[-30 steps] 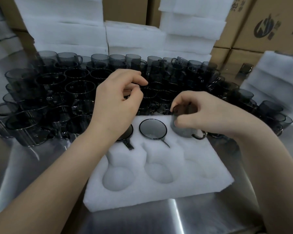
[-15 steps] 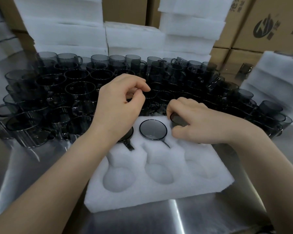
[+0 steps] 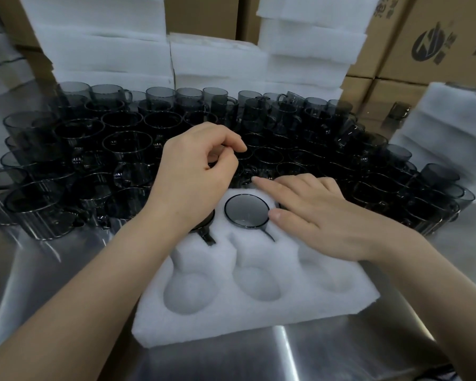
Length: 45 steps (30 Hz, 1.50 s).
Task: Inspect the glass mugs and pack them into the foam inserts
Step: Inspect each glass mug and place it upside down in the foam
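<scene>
A white foam insert (image 3: 259, 312) lies on the steel table, its three near pockets empty. In the far middle pocket sits a smoky glass mug (image 3: 246, 211). Another mug (image 3: 208, 237) fills the far left pocket, mostly hidden under my left wrist. My right hand (image 3: 313, 215) lies flat with straight fingers over the far right pocket, covering the mug there. Above the loose mugs, just behind the foam, my left hand (image 3: 195, 177) hovers with curled fingers, thumb near the index finger, and I see nothing held in it.
Several dark glass mugs (image 3: 94, 160) crowd the table (image 3: 52, 284) behind and beside the insert. Stacks of white foam (image 3: 107, 50) stand at the back, more foam (image 3: 445, 127) at the right, and cardboard boxes (image 3: 437, 37) behind.
My right hand lowered the mug it gripped into the far right pocket, then flattened on top of it. My left hand stayed almost where it was.
</scene>
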{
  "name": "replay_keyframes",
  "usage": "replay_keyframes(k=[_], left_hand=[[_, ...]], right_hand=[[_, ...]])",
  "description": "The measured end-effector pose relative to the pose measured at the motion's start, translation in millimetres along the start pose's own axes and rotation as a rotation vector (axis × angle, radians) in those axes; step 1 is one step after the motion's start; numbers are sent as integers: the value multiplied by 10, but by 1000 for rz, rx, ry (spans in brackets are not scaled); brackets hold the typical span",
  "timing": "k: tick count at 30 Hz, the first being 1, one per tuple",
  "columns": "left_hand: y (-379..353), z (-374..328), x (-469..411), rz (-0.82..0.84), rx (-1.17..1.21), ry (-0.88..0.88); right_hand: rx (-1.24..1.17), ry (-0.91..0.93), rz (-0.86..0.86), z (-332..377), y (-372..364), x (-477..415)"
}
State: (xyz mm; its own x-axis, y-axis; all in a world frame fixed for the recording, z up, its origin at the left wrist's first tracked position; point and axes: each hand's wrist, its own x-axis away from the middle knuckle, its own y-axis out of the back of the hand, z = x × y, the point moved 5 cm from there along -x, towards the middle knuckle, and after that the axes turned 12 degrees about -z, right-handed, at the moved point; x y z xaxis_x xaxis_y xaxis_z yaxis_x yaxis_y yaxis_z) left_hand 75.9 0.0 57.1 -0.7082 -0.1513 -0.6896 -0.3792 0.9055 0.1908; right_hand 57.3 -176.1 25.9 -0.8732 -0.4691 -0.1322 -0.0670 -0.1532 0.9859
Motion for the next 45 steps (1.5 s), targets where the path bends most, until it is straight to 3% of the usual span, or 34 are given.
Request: replay_keyframes(k=[8, 14, 16, 18, 20, 22, 25, 35, 45], left_hand=[[-24, -15, 10, 23, -41, -30], [-15, -9, 10, 16, -41, -19], [-12, -11, 12, 17, -36, -5], [-2, -12, 14, 18, -32, 15], [19, -8, 13, 3, -39, 39], [44, -1, 5, -29, -46, 72], [71, 17, -12, -79, -53, 129], [91, 50, -29, -105, -67, 186], [87, 34, -30, -98, -79, 198]], right_hand=[[74, -12, 51, 1, -15, -25], [-96, -58, 54, -8, 79, -114], [-147, -51, -110, 16, 228, -209], [-216, -63, -393, -22, 470, -320], [-315, -208, -648, -197, 711, -414], [-460, -373, -765, -389, 836, -523], [-492, -456, -682, -492, 770, -694], [-44, -285, -340, -404, 97, -947], [-53, -321, -436, -479, 137, -925]])
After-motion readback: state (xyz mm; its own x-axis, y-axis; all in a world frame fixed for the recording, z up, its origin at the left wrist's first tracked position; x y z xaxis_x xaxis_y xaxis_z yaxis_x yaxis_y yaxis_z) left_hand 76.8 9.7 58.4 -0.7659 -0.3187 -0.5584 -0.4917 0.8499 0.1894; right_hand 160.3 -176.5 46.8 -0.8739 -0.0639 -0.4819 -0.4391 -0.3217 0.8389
